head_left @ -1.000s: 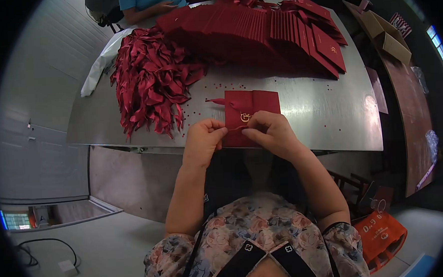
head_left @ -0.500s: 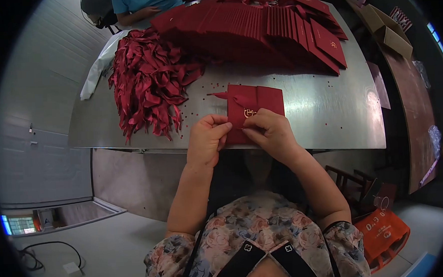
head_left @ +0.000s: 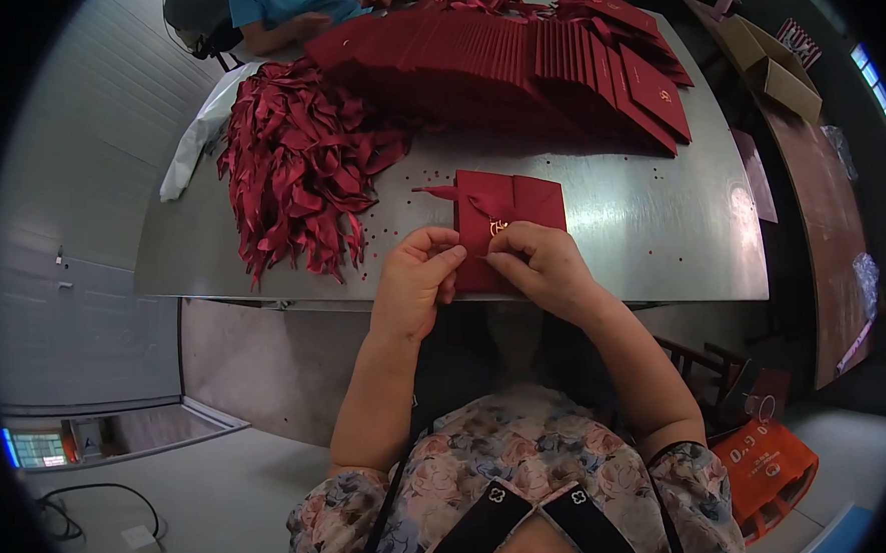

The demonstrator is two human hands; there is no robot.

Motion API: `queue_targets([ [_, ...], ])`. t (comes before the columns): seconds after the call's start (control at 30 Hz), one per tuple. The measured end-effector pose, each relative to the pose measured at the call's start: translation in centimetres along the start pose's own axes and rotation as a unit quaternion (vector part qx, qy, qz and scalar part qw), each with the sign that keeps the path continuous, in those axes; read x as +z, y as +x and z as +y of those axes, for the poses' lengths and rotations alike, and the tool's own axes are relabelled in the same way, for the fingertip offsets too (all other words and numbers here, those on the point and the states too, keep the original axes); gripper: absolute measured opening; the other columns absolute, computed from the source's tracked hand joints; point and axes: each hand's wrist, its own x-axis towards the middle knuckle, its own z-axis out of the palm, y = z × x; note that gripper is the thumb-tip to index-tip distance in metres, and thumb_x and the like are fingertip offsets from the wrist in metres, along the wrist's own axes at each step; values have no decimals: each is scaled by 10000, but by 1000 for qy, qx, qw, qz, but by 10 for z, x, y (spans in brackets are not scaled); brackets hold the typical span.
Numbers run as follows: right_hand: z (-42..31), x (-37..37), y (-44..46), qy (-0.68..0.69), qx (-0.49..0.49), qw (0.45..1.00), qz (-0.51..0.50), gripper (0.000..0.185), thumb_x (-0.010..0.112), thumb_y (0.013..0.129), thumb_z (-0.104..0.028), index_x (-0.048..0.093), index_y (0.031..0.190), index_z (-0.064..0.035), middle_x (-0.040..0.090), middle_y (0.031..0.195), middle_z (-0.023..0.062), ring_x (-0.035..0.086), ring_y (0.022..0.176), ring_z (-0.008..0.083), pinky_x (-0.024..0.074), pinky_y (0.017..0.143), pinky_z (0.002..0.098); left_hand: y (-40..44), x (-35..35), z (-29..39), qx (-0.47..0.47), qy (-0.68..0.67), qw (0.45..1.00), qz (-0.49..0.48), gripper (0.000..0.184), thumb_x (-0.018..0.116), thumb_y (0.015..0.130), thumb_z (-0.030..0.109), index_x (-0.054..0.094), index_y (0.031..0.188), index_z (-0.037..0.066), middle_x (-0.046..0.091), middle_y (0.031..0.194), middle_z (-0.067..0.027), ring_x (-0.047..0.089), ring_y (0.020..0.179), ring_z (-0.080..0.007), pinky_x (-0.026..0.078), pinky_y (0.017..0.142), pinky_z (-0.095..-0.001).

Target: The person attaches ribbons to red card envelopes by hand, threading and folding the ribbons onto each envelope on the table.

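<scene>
A dark red folded card pouch (head_left: pixel 534 197) with a gold emblem lies flat near the table's front edge. A red ribbon (head_left: pixel 479 206) crosses its front, one tail poking out past its left side. My left hand (head_left: pixel 418 276) is closed at the pouch's left edge, thumb against forefinger; what sits between them is too small to make out. Over the lower front, below the emblem, my right hand (head_left: pixel 545 269) pinches the ribbon with thumb and forefinger. Its fingers partly cover the emblem and hide the ribbon's end.
A heap of loose red ribbons (head_left: pixel 297 164) lies to the left on the metal table (head_left: pixel 650 221). Rows of red pouches (head_left: pixel 472 60) stand behind. Small red dots are scattered about. A co-worker in a blue top (head_left: pixel 293 2) sits across. An orange bag (head_left: pixel 769 465) is at lower right.
My hands stay almost in place, with the right fingers shifting slightly over the pouch. Across the table, the co-worker's hand has come further into view.
</scene>
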Motion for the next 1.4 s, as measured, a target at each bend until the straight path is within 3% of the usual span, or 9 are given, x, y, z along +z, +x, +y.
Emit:
queue_targets([
  [0.23, -13, -3, 8, -85, 9, 996, -34, 112, 677, 871, -105, 646, 890, 1, 644, 778, 135, 616, 661, 233, 477, 622, 333, -6, 7, 3, 36, 59, 998, 4, 183, 697, 852, -25, 629, 1018, 13, 618, 737, 10, 524, 560, -41, 401, 473, -190],
  [0.4, -31, 7, 8, -232, -22, 973, 0, 111, 646, 844, -137, 639, 850, -26, 664, 830, 171, 656, 747, 364, 511, 665, 453, -5, 8, -8, 61, 123, 990, 42, 176, 684, 841, -27, 625, 1005, 3, 604, 712, 24, 513, 591, -22, 397, 504, -196],
  [0.57, -34, 25, 10, -311, -12, 950, 9, 116, 616, 858, -145, 606, 843, -30, 659, 857, 172, 658, 788, 371, 521, 683, 481, -3, 11, -23, 144, 178, 970, 79, 128, 653, 859, -10, 632, 985, -7, 618, 723, 22, 514, 621, -18, 400, 535, -203],
  [0.67, -37, 38, 5, -336, -26, 941, 38, 120, 596, 875, -143, 587, 838, -30, 659, 857, 168, 659, 798, 369, 524, 683, 478, -8, 15, -16, 117, 161, 977, 80, 87, 639, 882, 13, 646, 968, 0, 628, 736, 11, 529, 618, -31, 411, 535, -208],
  [0.73, -36, 42, 4, -349, -35, 935, 53, 117, 585, 882, -135, 580, 833, -29, 660, 851, 166, 660, 799, 368, 526, 682, 477, -11, 14, -10, 38, 30, 998, 35, 81, 637, 893, 26, 653, 970, 4, 633, 748, 0, 528, 591, -43, 412, 518, -212],
  [0.83, -26, 40, 8, -329, -35, 940, 77, 113, 607, 895, -129, 594, 853, -25, 650, 852, 160, 658, 766, 360, 517, 651, 451, -11, 11, -17, 26, 52, 997, 41, 94, 635, 902, 33, 648, 990, 3, 622, 743, 0, 516, 565, -46, 398, 492, -209],
  [0.9, -13, 35, 8, -162, 1, 980, 116, 106, 657, 892, -128, 617, 885, -30, 639, 861, 155, 647, 733, 354, 498, 622, 427, -9, 9, -19, 36, 49, 997, 53, 88, 638, 909, 42, 645, 990, 9, 609, 724, 9, 509, 554, -46, 387, 487, -197],
  [1.13, -11, 37, -6, -250, -124, 945, 173, 123, 689, 864, -90, 570, 859, -59, 567, 797, 113, 611, 675, 326, 483, 571, 402, -6, 12, -18, 39, 39, 996, 77, 90, 642, 907, 31, 639, 995, 10, 584, 692, 18, 491, 530, -50, 380, 476, -194],
  [1.4, -2, 44, -11, -323, -181, 908, 196, 146, 710, 847, -75, 570, 886, -59, 557, 775, 107, 594, 631, 309, 466, 540, 405, -5, 25, -20, 51, 14, 996, 77, 133, 677, 877, 9, 637, 1003, 7, 627, 740, 2, 522, 548, -61, 399, 491, -194],
])
